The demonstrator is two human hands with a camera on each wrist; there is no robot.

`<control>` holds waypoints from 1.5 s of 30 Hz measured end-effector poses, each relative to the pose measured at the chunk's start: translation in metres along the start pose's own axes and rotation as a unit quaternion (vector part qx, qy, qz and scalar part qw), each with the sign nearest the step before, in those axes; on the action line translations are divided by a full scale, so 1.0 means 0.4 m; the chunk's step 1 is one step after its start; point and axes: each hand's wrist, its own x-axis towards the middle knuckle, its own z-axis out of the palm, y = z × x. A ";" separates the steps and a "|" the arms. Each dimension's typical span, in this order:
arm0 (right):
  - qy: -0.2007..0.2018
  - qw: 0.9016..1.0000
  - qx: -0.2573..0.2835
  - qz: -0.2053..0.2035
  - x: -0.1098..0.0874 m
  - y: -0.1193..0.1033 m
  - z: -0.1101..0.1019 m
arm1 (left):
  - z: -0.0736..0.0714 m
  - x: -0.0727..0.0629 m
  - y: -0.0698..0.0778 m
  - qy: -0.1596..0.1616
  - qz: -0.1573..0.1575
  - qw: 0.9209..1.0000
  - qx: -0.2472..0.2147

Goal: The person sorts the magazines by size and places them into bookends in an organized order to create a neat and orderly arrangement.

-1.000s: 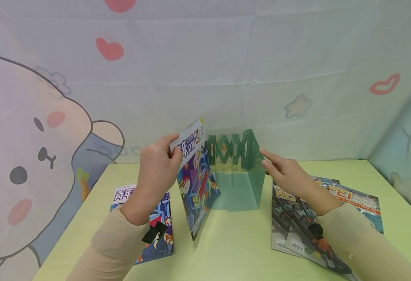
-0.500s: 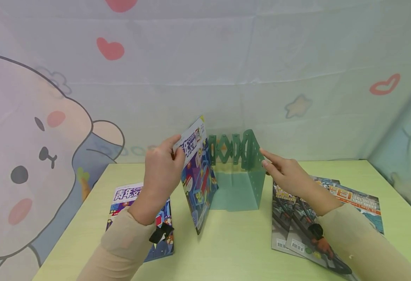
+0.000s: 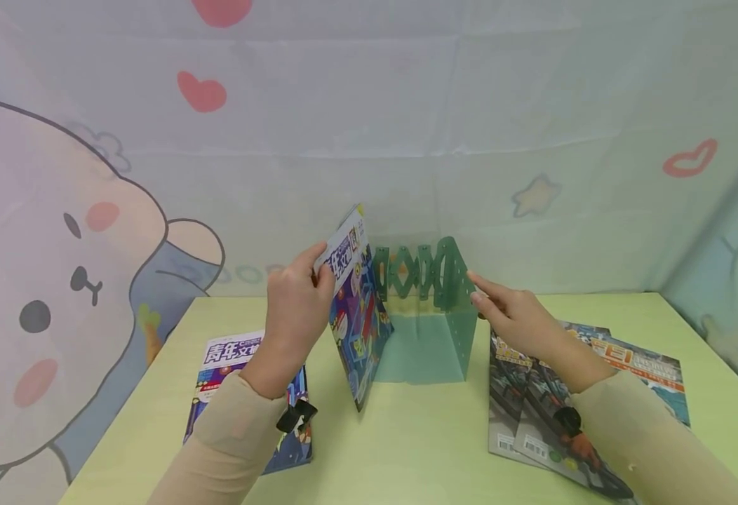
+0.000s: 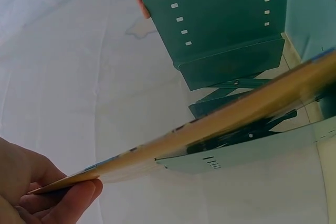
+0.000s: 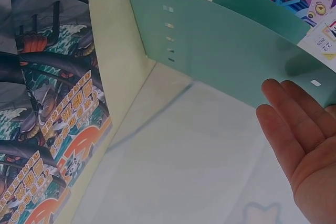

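Observation:
My left hand [image 3: 296, 308] pinches the upper left edge of a colourful magazine [image 3: 351, 308]. The magazine stands on edge, tilted, at the left side of a green expandable bookend [image 3: 422, 351]. Seen from the left wrist, the magazine's edge runs across the bookend, between its two end plates, and hides part of the folding lattice. My right hand [image 3: 520, 319] is at the bookend's right end plate [image 5: 210, 51], its fingertips touching the upper outer edge. In the right wrist view those fingers [image 5: 286, 129] are straight.
Left on the yellow table [image 3: 407, 435] lies another magazine [image 3: 230, 351] of the same design, partly under my left forearm. Several overlapping magazines [image 3: 508, 414] lie to the right, under my right forearm. A printed cloth [image 3: 344, 105] hangs behind the table.
My left hand has moved slightly right and away from me, carrying the magazine further into the bookend's left side. My right hand has stayed at the end plate.

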 end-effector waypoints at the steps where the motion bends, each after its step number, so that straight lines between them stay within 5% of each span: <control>1: -0.001 1.000 -0.001 -0.001 0.000 -0.001 0.000 | 0.001 -0.001 -0.003 0.002 0.001 1.000 0.001; 16: 0.002 1.000 -0.017 -0.003 -0.002 -0.008 -0.006 | 0.019 0.001 -0.004 0.013 0.001 1.000 -0.001; 45: 0.005 1.000 -0.025 -0.014 0.002 0.003 -0.006 | 0.063 -0.015 -0.018 0.077 0.073 0.994 0.038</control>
